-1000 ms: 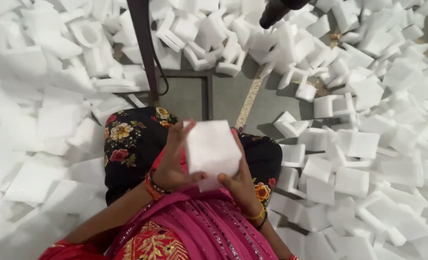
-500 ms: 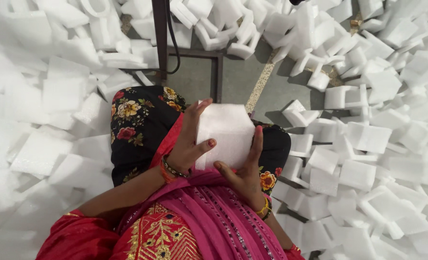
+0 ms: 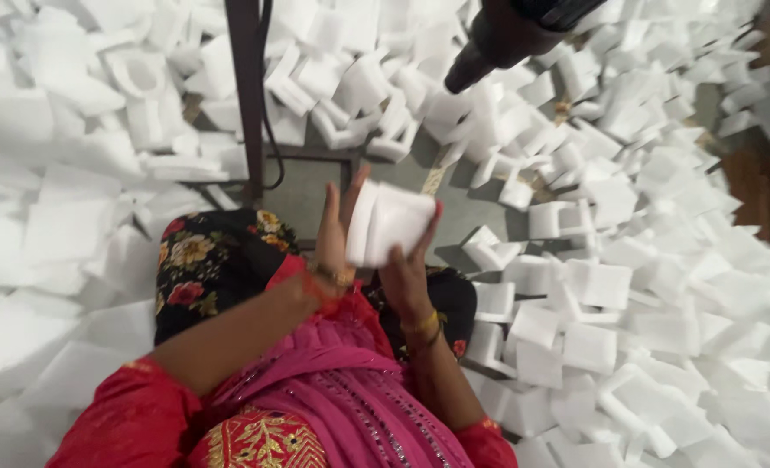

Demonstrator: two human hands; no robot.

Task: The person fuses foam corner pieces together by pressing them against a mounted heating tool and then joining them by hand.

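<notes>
I hold a white foam block [image 3: 391, 224] in both hands above my lap. My left hand [image 3: 337, 230] presses its left side with the fingers pointing up. My right hand [image 3: 408, 264] grips its lower right edge from beneath. The block is tilted, showing its broad face and a thin edge. Bangles sit on both wrists. My lap is covered by black floral cloth [image 3: 211, 260] and pink cloth [image 3: 333, 390].
Heaps of white foam pieces [image 3: 593, 286] surround me on the floor, left, right and ahead. A dark metal stand post [image 3: 246, 95] rises ahead on the left. A dark tool nozzle [image 3: 497, 39] hangs at upper right. A bare patch of grey floor [image 3: 315, 186] lies ahead.
The foam block has been lifted higher and turned more on edge, away from my lap. My left hand's fingers now point upward along its side.
</notes>
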